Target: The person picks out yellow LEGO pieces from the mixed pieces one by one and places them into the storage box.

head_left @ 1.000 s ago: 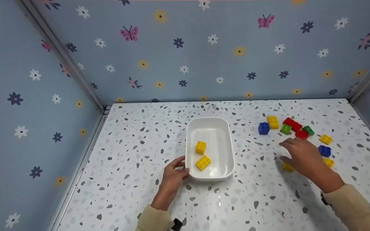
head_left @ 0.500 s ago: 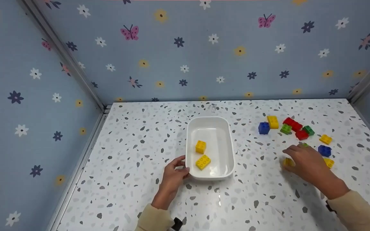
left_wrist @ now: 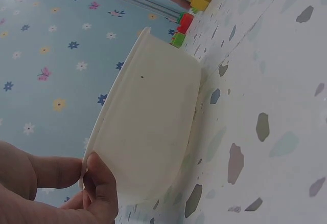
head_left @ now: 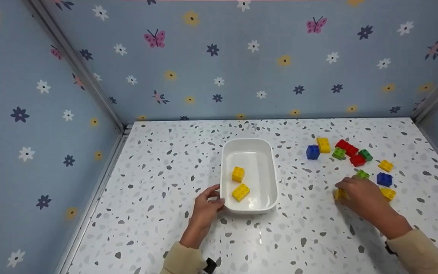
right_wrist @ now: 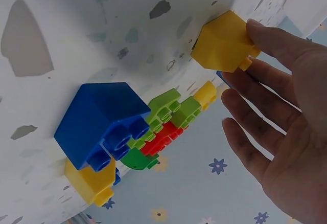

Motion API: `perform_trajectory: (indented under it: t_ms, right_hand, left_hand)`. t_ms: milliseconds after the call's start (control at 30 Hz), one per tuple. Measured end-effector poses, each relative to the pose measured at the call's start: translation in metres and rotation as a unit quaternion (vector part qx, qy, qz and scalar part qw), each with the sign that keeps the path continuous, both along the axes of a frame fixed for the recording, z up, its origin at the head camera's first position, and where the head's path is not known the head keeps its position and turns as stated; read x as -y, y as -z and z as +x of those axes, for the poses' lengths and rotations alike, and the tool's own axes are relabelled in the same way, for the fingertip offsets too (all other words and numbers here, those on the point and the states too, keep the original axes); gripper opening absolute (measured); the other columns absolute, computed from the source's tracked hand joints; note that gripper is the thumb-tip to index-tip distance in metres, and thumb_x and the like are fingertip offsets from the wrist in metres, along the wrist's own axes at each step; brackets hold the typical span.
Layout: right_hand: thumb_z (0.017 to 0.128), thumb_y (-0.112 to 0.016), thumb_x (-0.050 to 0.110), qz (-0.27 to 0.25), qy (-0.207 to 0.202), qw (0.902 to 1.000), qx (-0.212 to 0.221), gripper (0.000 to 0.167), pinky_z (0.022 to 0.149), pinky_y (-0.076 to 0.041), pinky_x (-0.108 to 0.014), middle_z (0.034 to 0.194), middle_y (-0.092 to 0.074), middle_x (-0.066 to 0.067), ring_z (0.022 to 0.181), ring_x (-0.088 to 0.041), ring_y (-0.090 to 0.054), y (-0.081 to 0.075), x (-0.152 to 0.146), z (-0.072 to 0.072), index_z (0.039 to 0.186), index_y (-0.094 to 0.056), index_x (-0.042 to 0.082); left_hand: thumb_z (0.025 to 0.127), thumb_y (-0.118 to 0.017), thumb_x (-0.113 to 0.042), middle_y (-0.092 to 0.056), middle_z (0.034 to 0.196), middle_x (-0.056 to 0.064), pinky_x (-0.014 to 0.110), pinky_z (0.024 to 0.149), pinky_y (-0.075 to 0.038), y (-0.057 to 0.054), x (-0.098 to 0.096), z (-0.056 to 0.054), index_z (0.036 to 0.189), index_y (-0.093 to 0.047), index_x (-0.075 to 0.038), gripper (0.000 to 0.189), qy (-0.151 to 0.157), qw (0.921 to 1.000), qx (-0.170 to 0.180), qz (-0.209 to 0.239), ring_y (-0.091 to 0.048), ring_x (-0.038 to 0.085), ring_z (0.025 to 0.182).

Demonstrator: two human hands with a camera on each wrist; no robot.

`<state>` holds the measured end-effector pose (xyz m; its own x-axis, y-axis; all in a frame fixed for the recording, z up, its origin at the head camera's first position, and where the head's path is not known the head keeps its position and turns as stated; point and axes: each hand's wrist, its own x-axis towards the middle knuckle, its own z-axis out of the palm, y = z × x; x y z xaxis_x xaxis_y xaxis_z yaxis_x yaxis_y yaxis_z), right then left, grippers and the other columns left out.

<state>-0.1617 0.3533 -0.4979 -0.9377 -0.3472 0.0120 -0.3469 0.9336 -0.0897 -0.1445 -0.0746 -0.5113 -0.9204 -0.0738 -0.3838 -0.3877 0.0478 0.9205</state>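
Right hand (head_left: 365,198): narrow grip, thumb and fingers pinching a yellow block (right_wrist: 222,42).
Left hand (head_left: 205,207): pinches the rim of the white tub (head_left: 275,179), by its near left corner.
Yellow block: well apart from the tub, to its right, at the near left of the loose blocks; studs point up; the hand covers too much to tell its long axis.
White tub: on the speckled table (head_left: 146,182), open side up, long axis near to far.
Inside the tub: the nearer brick (head_left: 240,192), yellow, studs up, long axis slanting near left to far right; the farther brick (head_left: 238,174), also yellow, just beyond it, studs up.
Right of the right hand: a partly hidden yellow brick (head_left: 388,194), then a blue brick (head_left: 384,179) just beyond.
Past the knuckles: a light green brick (head_left: 362,174).
Far right: red bricks (head_left: 357,160) beside a dark green brick (head_left: 365,155).
Back: a flowered wall (head_left: 188,61).
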Motion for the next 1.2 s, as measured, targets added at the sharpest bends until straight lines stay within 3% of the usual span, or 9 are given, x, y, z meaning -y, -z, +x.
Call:
perform_trajectory:
  t_ms: [400,600,833,1200]
  right_hand:
    - [0.078,-0.092,0.005,-0.008,-0.008,0.9999,-0.005,0.038,0.085,-0.062,-0.054,0.100,-0.076,-0.017,0.090,-0.037,-0.070,-0.003,0.000,-0.001,0.113,-0.077,-0.004]
    - [0.077,-0.093,0.005,-0.002,-0.012,0.9997,-0.022,0.038,0.083,-0.061,-0.053,0.098,-0.077,-0.016,0.089,-0.035,-0.068,-0.013,0.006,-0.007,0.111,-0.078,-0.003]
    - [0.078,-0.094,0.009,-0.008,-0.015,0.9998,-0.011,0.040,0.083,-0.061,-0.054,0.104,-0.077,-0.015,0.093,-0.035,-0.067,-0.028,0.020,-0.016,0.115,-0.079,0.000]
    - [0.080,-0.092,0.006,-0.009,-0.053,0.9963,-0.068,0.036,0.090,-0.059,-0.055,0.107,-0.077,-0.016,0.102,-0.038,-0.067,-0.043,0.047,-0.028,0.113,-0.079,0.000]
  left_hand:
    - [0.100,-0.063,0.002,-0.056,0.130,0.017,0.029,0.089,-0.060,0.000,0.001,0.002,0.151,-0.055,-0.003,0.052,0.002,1.0000,-0.004,0.002,-0.065,0.026,0.103]
    - [0.101,-0.063,0.003,-0.056,0.128,0.019,0.029,0.088,-0.060,-0.002,0.000,0.002,0.150,-0.055,0.000,0.050,0.000,0.9999,-0.013,0.009,-0.065,0.027,0.101]
    - [0.101,-0.064,0.001,-0.057,0.130,0.016,0.029,0.089,-0.060,-0.003,-0.001,0.002,0.151,-0.056,-0.004,0.051,-0.001,0.9999,0.002,-0.011,-0.065,0.024,0.101]
    - [0.100,-0.064,0.002,-0.057,0.131,0.018,0.031,0.091,-0.060,-0.001,-0.001,0.003,0.151,-0.056,-0.004,0.052,0.003,0.9998,-0.014,-0.013,-0.065,0.024,0.102]
